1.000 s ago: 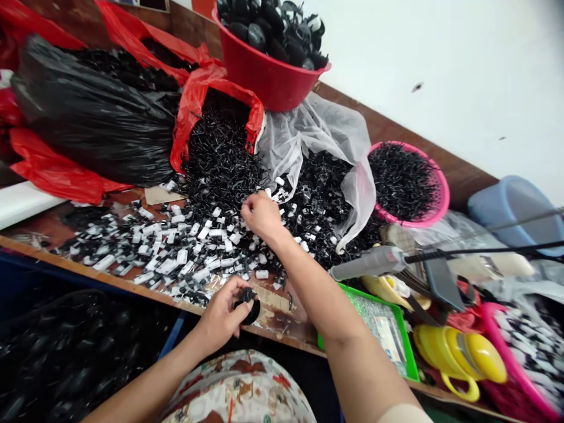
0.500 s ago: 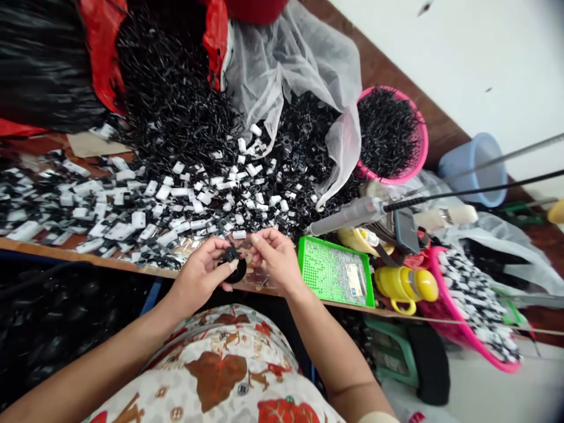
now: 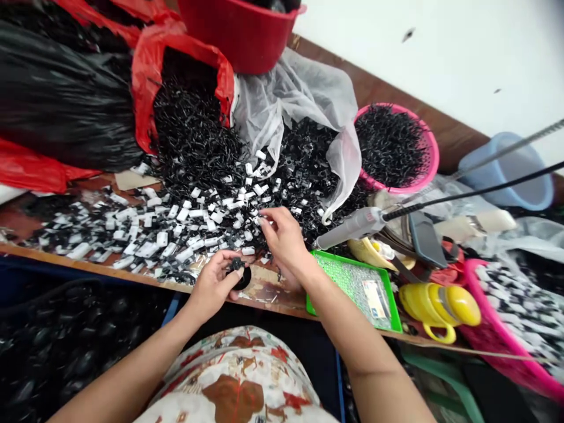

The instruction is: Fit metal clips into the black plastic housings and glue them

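Note:
My left hand (image 3: 215,283), low over the table's front edge, is closed on a round black plastic part (image 3: 244,278). The part has a dark, dish-like rim and a small black piece (image 3: 236,264) on top under my thumb. My right hand (image 3: 284,242) is at the near right side of a heap of small white-and-black plastic pieces (image 3: 183,214). Its thumb and forefinger are pinched close together at the heap; what sits between the tips is too small to make out.
A grey screwdriver (image 3: 350,228) hangs on a cable right of my right hand. Beside it lie a green tray (image 3: 399,320) of small metal bits and a yellow bottle (image 3: 434,302). Behind are black parts (image 3: 198,129), a pink basket (image 3: 434,155) and a red bucket (image 3: 247,35).
My right hand has left the black part and moved up and away to the heap of pieces. My left hand still holds the round part. The view has shifted.

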The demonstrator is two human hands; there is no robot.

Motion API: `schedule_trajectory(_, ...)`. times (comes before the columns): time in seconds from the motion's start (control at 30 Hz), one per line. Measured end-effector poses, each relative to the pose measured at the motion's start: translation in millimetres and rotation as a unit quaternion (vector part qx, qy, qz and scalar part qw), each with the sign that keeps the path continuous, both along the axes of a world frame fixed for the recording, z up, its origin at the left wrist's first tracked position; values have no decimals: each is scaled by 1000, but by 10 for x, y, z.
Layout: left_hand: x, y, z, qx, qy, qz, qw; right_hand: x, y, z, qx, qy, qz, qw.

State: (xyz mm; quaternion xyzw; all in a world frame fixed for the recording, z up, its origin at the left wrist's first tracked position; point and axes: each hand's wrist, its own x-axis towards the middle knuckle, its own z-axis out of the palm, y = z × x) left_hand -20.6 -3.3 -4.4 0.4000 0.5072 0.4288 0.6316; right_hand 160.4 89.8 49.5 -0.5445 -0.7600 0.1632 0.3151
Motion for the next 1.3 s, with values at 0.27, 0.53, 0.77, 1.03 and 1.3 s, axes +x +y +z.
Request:
schedule_trajectory(0.27,4,-51,-28,16,24,-45,999,-596,1051,228,47,-320,53,945)
schedule_trajectory(0.53,-52,14,52,-53,-77,-7,996,-171,513,161,7,-199,31,980)
schedule_trajectory(0.77,13,-8,43,-34,-1,-60,998,-662,1092,157,19,-209,-3,978)
schedule_trajectory(1.03,-2,-6,22,-22,-19,-53,998,-486,720,259,-39,19,10,999)
schedule_trajectory(1.3,68,-96,190,-28,-65,-64,995,-69,-874,-115,-340,412,-42,844)
